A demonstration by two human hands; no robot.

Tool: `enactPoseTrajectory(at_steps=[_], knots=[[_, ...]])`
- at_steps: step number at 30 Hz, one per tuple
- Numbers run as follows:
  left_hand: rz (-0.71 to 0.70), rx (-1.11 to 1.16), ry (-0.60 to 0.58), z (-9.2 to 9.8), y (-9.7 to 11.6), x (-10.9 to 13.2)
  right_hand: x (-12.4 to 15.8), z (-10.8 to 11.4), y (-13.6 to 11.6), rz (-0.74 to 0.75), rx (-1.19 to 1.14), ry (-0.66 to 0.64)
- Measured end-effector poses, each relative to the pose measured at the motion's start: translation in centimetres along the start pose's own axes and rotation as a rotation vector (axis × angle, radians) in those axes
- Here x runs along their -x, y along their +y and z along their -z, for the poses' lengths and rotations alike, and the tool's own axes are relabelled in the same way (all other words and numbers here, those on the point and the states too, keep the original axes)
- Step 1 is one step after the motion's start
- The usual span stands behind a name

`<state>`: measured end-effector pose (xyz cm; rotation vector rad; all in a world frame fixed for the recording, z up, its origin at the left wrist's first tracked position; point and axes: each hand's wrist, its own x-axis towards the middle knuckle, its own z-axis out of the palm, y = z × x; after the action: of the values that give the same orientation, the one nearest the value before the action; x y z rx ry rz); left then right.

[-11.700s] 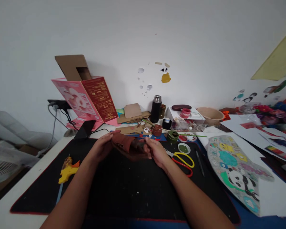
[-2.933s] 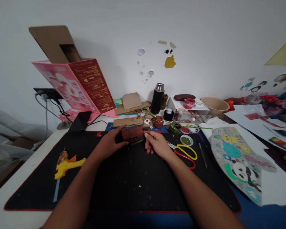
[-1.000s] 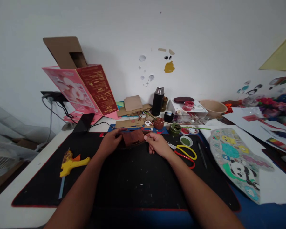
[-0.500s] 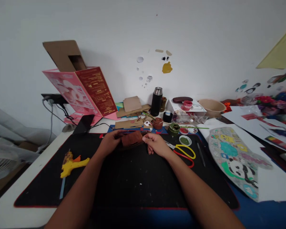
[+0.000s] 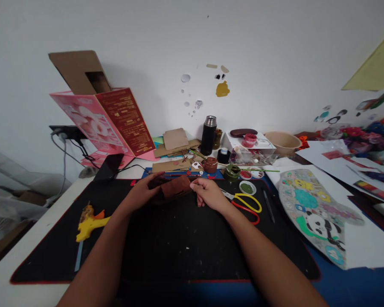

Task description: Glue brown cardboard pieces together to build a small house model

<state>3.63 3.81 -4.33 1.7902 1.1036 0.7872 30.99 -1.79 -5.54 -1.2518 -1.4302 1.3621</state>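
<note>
A small reddish-brown box-like craft piece (image 5: 176, 186) is held just above the black mat (image 5: 185, 260). My left hand (image 5: 144, 192) is closed round its left end, with the fingers partly hidden behind it. At the right end, my right hand (image 5: 208, 194) pinches the piece's edge between thumb and forefinger. A darker brown part shows under and beside the lighter face; its exact shape is unclear. Scissors (image 5: 248, 204) with yellow and red handles lie just right of my right hand. A yellow glue gun (image 5: 89, 224) rests left of my left forearm.
Behind the hands stand an open brown paint jar (image 5: 210, 164), a green paint jar (image 5: 232, 172) and a black flask (image 5: 208, 136). Cardboard pieces (image 5: 175, 139) lie at the back. On the right are a pen (image 5: 269, 205) and a painted panda board (image 5: 310, 213).
My left hand has shifted slightly left and the brown piece is tilted a little more. My right hand keeps its pinch at the right end. The whole view has moved slightly.
</note>
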Motion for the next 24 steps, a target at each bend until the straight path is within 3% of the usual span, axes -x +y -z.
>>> enactPoseTrajectory(at_steps=[4, 9, 14, 24], knots=[[-0.037, -0.031, 0.032, 0.6, 1.4, 0.8, -0.3, 0.1, 0.2, 0.002, -0.055, 0.060], [-0.033, -0.131, -0.027, 0.3, 2.6, 1.3, -0.4, 0.1, 0.4, 0.015, -0.083, 0.106], [0.005, -0.264, 0.010, -0.5, 2.1, 1.0, -0.3, 0.0, 0.3, 0.009, -0.043, 0.094], [0.001, -0.326, 0.078, -0.8, 1.4, 0.5, -0.2, -0.1, 0.1, 0.013, -0.016, 0.076]])
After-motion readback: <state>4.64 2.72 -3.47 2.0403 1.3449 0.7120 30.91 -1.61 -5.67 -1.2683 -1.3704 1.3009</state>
